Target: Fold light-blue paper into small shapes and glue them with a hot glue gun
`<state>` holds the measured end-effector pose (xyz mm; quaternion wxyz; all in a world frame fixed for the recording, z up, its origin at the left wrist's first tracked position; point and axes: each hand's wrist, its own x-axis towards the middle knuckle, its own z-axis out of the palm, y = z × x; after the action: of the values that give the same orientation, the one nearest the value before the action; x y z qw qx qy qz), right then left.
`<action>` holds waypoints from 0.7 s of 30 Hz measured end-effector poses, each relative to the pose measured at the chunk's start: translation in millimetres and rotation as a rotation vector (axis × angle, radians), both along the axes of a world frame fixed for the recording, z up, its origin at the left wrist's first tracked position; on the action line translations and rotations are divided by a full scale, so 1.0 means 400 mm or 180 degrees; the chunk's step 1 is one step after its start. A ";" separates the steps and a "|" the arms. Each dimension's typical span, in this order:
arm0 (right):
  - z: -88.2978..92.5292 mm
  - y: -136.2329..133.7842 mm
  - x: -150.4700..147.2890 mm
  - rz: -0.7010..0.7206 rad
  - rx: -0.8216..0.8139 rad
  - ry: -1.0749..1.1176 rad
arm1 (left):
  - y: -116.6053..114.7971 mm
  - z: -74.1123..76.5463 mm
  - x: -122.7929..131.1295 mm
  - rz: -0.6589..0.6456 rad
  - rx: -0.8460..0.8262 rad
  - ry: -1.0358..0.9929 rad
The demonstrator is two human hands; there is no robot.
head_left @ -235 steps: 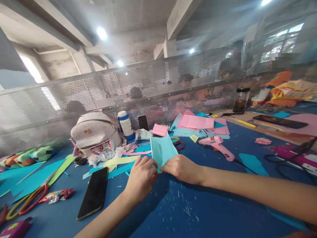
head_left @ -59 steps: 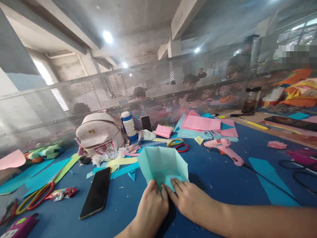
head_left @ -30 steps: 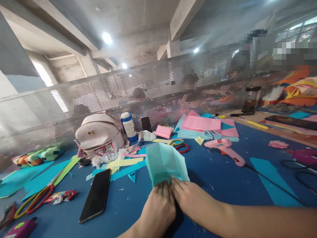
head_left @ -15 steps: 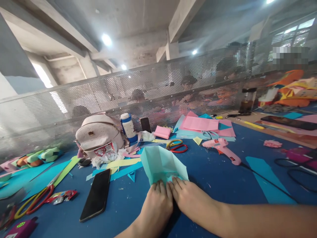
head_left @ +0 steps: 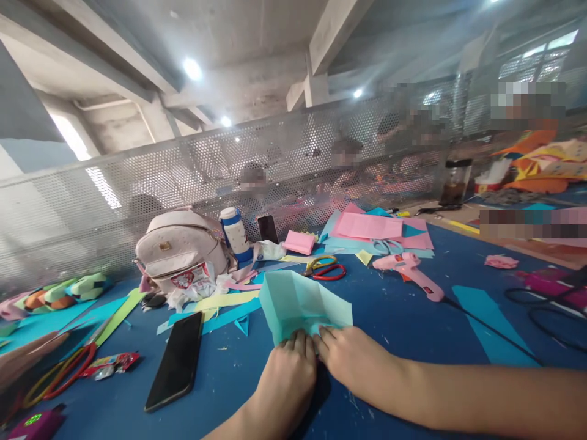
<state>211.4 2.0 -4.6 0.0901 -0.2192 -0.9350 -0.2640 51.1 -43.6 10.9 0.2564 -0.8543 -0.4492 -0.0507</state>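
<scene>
A creased sheet of light teal paper point(head_left: 305, 299) stands partly raised above the blue table, its far side folded up. My left hand point(head_left: 290, 370) is closed on its near edge, fingers curled over the fold. Right beside it, my right hand point(head_left: 351, 351) is closed on the same edge. The thumbs and the paper beneath the fingers are hidden. A black phone point(head_left: 177, 360) lies left of my hands. Beyond the paper are red-and-yellow-handled scissors point(head_left: 324, 267), and to the right lies a pink glue gun point(head_left: 410, 272) with a black cord.
A pale backpack point(head_left: 181, 244) and a white-and-blue bottle point(head_left: 235, 232) stand before a perforated metal screen point(head_left: 192, 171). Pink and blue sheets point(head_left: 367, 226) are piled behind. At far left, another person's blurred hand point(head_left: 27, 360) is near larger scissors point(head_left: 73, 373) and a red wrapper point(head_left: 112, 365).
Another person's hand has come in at the far left, by the scissors. My hands keep hold of the paper, and my right hand has shifted slightly away from the left. The view has moved slightly.
</scene>
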 end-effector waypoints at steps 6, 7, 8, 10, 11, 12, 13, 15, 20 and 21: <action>-0.009 -0.008 0.002 -0.0152 0.0122 -0.0088 | -0.002 -0.036 -0.001 0.0157 0.0355 0.0090; -0.012 -0.008 0.002 -0.0138 0.0131 -0.0099 | -0.002 -0.037 0.000 0.0172 0.0343 0.0079; -0.012 -0.008 0.002 -0.0132 0.0128 -0.0121 | -0.003 -0.035 0.002 0.0196 0.0314 0.0068; -0.005 -0.007 0.002 -0.0140 0.0119 -0.0186 | -0.005 -0.028 0.005 0.0258 0.0245 0.0039; 0.001 -0.006 0.002 -0.0150 0.0115 -0.0222 | -0.006 -0.023 0.006 0.0276 0.0220 0.0034; 0.007 -0.005 0.003 -0.0157 0.0111 -0.0252 | -0.008 -0.019 0.007 0.0273 0.0206 0.0036; 0.012 -0.006 0.004 -0.0158 0.0108 -0.0269 | -0.009 -0.016 0.008 0.0254 0.0204 0.0040; 0.015 -0.007 0.005 -0.0152 0.0102 -0.0272 | -0.010 -0.013 0.008 0.0200 0.0258 0.0053; -0.020 -0.015 0.003 -0.0044 0.0442 0.0114 | -0.002 -0.026 0.000 0.0043 0.0478 0.0069; -0.028 -0.016 0.003 -0.0018 0.0528 0.0214 | 0.001 -0.030 -0.001 -0.0031 0.0483 0.0061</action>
<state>212.4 -4.3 -15.9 0.1385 -0.2224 -0.9057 -0.3332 50.5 -43.2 -0.9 0.3244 -0.8351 -0.4375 -0.0776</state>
